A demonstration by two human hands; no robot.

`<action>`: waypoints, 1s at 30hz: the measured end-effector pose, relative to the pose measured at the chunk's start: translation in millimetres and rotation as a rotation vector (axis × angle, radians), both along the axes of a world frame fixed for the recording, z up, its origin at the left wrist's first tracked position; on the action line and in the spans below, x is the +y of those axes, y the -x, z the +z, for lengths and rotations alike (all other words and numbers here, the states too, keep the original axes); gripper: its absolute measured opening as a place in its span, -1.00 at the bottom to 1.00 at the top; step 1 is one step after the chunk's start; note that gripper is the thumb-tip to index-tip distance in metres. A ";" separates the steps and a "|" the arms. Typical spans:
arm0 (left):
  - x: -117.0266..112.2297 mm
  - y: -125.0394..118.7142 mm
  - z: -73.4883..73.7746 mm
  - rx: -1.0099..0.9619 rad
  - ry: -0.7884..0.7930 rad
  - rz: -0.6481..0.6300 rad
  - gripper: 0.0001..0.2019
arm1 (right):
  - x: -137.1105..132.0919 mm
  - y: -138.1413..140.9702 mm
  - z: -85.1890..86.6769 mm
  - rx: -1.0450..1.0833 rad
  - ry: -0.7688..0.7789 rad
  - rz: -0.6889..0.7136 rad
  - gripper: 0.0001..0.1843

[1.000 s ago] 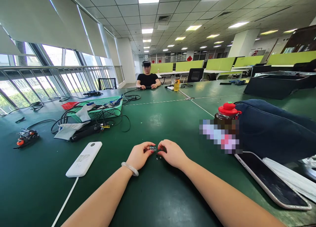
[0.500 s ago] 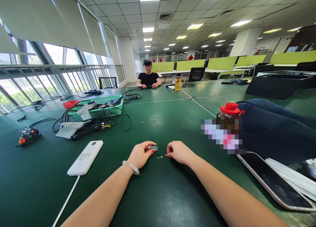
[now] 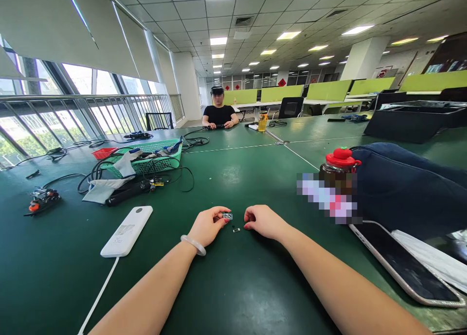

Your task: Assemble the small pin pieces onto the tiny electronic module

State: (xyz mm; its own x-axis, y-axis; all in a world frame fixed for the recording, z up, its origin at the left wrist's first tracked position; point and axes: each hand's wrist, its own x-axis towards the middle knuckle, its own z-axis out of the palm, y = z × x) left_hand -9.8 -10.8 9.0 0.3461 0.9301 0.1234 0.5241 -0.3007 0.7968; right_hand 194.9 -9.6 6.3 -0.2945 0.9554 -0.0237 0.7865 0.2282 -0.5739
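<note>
My left hand (image 3: 209, 224), with a pale bangle on the wrist, pinches a small circuit board (image 3: 228, 216) between thumb and fingers just above the green table. To its right, my right hand (image 3: 260, 221) is closed, thumb and fingertips pressed together. Whatever it holds, if anything, is too small to make out. A tiny pale rectangular part (image 3: 236, 230) lies on the table between the two hands, touched by neither. A darker speck sits beside that part, too small to name.
A white power bank (image 3: 127, 232) with a cable lies left. Behind it stands a green basket (image 3: 160, 165) of cables and gloves. On the right are a phone (image 3: 404, 262), a red-lidded jar (image 3: 339, 167) and a dark blue bag (image 3: 404, 194). A person (image 3: 220, 114) sits opposite.
My right hand has shifted slightly left and up, and the tiny thing seen at its fingertips no longer shows. The left hand stays nearly still with the circuit board.
</note>
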 end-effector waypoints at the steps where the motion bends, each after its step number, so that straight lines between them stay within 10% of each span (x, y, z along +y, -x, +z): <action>1: 0.0 -0.2 0.2 -0.006 -0.001 0.005 -0.69 | -0.6 0.9 0.2 -0.006 -0.007 0.014 -0.92; 14: -0.2 -1.8 0.7 -0.015 0.022 0.001 -0.73 | 1.4 12.0 -17.1 -0.200 -0.223 0.032 -0.87; 30: -2.5 -9.7 0.1 -0.265 0.188 -0.112 -0.76 | -17.4 25.4 4.6 0.112 -0.467 0.125 -0.86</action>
